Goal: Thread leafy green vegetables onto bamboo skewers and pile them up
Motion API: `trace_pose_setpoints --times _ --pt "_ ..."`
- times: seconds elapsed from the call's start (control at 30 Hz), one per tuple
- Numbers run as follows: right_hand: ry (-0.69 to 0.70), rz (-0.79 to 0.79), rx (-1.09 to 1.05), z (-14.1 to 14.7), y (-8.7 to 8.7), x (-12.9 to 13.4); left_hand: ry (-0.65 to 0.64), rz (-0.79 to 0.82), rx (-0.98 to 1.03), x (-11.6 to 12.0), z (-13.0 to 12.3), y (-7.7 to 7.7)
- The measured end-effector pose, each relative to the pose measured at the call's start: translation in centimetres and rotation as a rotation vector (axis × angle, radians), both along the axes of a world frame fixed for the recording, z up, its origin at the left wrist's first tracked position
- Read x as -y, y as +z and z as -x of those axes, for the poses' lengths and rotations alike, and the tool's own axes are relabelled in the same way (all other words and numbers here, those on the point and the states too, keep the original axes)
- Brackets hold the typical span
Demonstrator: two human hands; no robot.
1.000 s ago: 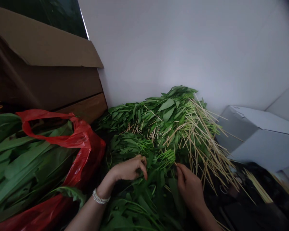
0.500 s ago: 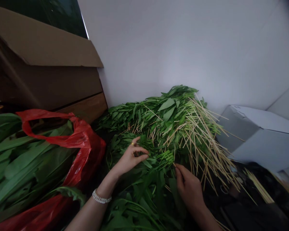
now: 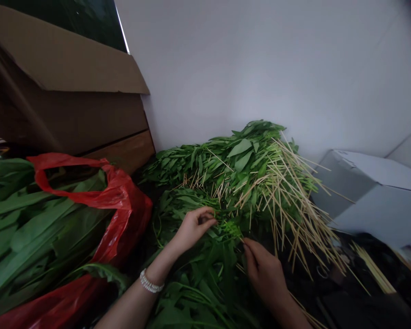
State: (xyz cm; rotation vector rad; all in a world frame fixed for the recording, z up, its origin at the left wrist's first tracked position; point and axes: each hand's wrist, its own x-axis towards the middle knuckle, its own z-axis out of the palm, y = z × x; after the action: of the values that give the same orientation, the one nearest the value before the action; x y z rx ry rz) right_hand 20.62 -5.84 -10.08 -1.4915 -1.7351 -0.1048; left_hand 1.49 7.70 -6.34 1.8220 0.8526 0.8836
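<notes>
The right hand (image 3: 265,269) pinches the near end of a thin stick (image 3: 241,239) between thumb and fingertips. The stick slants away to the far left, into a bunch of bright green stems (image 3: 231,229) that seem to be threaded on it, in the middle of the scene. The left hand (image 3: 193,230) is just beyond and to the left of the bunch, its grip narrow, thumb close to forefinger; whether a stem is caught there I cannot tell.

Near and below the hands lie loose leafy greens (image 3: 195,297). Beyond them a heap of greens (image 3: 192,157) leans toward the wall, with many pale sticks (image 3: 294,205) jutting out to the right. A red bag (image 3: 135,214) full of broad leaves (image 3: 37,228) stands on the left.

The stick's far tip is hidden among the stems, so a fingertip of the left hand could be pricked if it comes too close. Pressing off-centre might split a soft stem, and bending so slender a stick could snap it. The jutting sticks, near the right hand, could snag its knuckles.
</notes>
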Motion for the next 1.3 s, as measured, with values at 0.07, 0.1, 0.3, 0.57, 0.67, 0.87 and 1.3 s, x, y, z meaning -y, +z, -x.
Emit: trace_pose_setpoints --times 0.07,0.1,0.3,0.57,0.67,0.87,1.3 --pt "0.011 -0.007 -0.007 0.1 0.1 0.0 -0.053 0.142 0.123 0.3 -0.3 0.3" --pt "0.018 -0.009 -0.009 0.1 0.1 0.0 -0.086 0.211 0.177 0.4 -0.4 0.5" --pt "0.034 -0.021 -0.009 0.2 0.2 -0.1 -0.128 0.406 0.304 0.5 -0.3 1.2" --pt "0.034 -0.032 -0.014 0.2 0.2 0.0 -0.064 0.374 0.306 0.2 0.0 0.8" --pt "0.047 -0.035 -0.024 0.2 0.2 0.0 -0.075 0.382 0.288 0.3 -0.1 1.1" --pt "0.058 -0.051 -0.015 0.4 0.3 0.2 -0.079 0.435 0.330 0.4 -0.3 1.1" --pt "0.017 -0.084 0.104 0.3 0.4 0.3 -0.094 0.466 0.309 0.7 -0.3 0.8"
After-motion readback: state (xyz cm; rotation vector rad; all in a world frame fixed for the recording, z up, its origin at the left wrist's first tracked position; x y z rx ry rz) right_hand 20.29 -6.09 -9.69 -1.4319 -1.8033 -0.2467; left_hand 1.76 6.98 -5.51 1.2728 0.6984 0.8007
